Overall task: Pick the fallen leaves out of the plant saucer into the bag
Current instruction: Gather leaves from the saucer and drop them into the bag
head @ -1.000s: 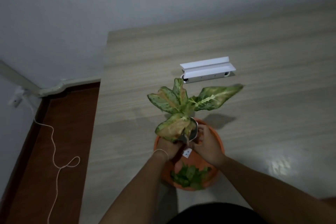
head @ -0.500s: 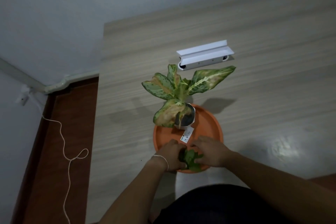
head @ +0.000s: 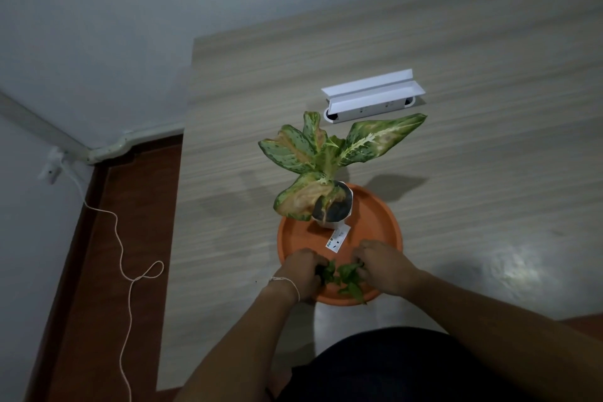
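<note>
An orange round saucer [head: 375, 222] sits on the wooden table near its front edge. A small potted plant [head: 326, 166] with spotted green and yellowing leaves stands at the saucer's back, a white tag [head: 337, 240] in front of its pot. Small green fallen leaves [head: 347, 279] lie in a heap at the saucer's near rim. My left hand [head: 301, 271] grips the left side of the heap with curled fingers. My right hand [head: 381, 266] closes on its right side. No bag is in view.
A white power strip box [head: 372, 96] lies on the table behind the plant. The table's left edge drops to a red-brown floor with a white cord [head: 130, 271] running to a wall socket. A dark garment fills the bottom edge.
Both hands left the pot and came down to the leaf heap at the saucer's near rim, closing on it. The plant stands further back in the saucer.
</note>
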Available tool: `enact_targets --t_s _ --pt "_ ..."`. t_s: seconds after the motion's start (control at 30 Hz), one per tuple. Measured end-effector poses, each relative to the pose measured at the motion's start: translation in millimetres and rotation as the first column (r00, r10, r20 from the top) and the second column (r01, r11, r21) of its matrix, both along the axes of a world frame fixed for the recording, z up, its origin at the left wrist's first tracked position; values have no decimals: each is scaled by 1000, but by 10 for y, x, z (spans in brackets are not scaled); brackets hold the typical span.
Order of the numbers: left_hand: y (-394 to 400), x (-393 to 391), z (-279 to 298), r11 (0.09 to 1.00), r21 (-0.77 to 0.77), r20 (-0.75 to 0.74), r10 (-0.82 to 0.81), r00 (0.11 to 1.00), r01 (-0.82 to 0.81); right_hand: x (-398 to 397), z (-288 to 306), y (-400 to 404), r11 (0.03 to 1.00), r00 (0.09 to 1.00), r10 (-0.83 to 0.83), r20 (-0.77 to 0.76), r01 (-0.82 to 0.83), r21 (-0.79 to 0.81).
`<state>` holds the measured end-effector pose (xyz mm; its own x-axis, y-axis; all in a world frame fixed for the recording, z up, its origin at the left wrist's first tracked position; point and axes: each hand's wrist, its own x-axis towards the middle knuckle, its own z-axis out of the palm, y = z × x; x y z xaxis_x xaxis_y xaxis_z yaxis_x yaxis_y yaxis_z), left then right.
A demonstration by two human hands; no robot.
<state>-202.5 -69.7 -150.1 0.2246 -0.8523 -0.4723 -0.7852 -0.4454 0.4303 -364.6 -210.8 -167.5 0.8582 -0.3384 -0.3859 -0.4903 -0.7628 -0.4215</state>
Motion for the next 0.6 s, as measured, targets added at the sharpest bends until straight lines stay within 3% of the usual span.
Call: enact_targets --t_s 0.27,0.47,0.6 --pt "30 63 -1 988 -96 -114 112 987 -123 9 89 -63 992 994 -108 -1 108 64" --pt "69 26 -63 978 -42 -146 197 970 -205 78 126 108 996 993 94 -70 -94 2" --pt "41 -15 -65 998 12 -75 69 995 -68 126 129 130 976 972 193 -133 -204 -78"
